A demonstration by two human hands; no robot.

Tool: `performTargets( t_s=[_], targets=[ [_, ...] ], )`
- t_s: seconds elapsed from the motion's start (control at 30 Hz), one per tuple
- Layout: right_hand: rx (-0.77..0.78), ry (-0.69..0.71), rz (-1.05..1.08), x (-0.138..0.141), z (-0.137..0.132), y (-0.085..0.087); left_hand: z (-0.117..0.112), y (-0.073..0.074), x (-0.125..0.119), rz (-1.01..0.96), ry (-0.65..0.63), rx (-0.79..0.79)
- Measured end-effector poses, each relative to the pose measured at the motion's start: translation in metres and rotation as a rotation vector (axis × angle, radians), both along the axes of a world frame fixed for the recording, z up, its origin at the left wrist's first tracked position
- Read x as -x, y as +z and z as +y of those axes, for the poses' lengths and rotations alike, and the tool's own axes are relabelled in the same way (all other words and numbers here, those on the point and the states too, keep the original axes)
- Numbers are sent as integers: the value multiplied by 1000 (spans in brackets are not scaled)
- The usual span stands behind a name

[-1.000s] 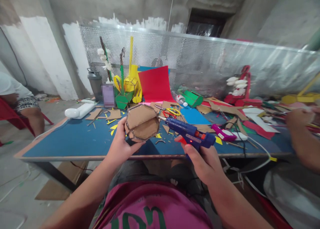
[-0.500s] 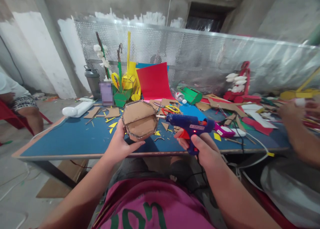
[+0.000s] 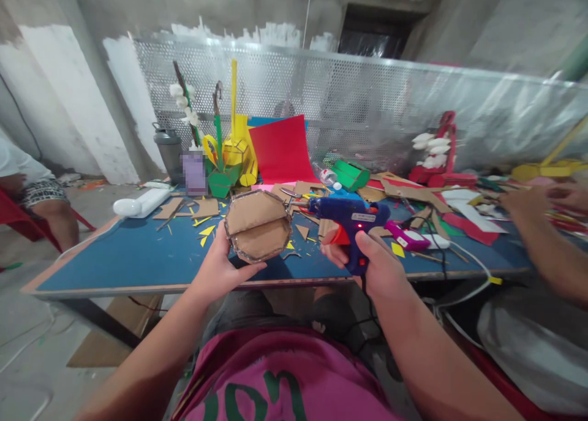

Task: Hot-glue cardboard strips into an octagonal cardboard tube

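Now | your left hand (image 3: 219, 269) grips the cardboard octagon (image 3: 258, 225) above the blue table's (image 3: 133, 255) near edge | your right hand (image 3: 374, 268) clasps the glue gun (image 3: 350, 220), nozzle touching the octagon's right rim.

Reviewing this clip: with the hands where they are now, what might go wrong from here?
1. The glue gun in the right hand shows a lit red lamp, and its nozzle is at the edge of the cardboard shell. The left hand grips that shell close by, so hot glue may burn its fingers.
2. The gun's cord drops past the table edge toward the lap and might snag.
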State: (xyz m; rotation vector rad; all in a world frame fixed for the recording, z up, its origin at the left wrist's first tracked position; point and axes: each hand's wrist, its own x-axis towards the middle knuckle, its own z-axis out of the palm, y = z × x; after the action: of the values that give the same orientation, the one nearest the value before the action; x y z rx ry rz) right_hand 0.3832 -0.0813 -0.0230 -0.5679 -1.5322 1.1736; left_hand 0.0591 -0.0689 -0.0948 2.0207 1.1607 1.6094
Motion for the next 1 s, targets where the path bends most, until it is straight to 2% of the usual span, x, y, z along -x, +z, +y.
performTargets(
  t_s=[0.23, 0.47, 0.6, 0.77, 1.0],
  targets=[
    [6, 45, -26, 0, 4, -4, 0, 0, 0, -16, -24, 36],
    [-4, -11, 6, -11, 1, -18, -1, 0, 0, -20, -61, 63],
    [-35, 11, 41, -15, 2, -22, -1, 0, 0, -20, -44, 52],
    [-8, 90, 62, -11, 5, -17, 1, -2, 1, -47, -68, 66],
    [16, 107, 45, -4, 9, -5, 1, -3, 3, -37, -84, 91]
  ],
)
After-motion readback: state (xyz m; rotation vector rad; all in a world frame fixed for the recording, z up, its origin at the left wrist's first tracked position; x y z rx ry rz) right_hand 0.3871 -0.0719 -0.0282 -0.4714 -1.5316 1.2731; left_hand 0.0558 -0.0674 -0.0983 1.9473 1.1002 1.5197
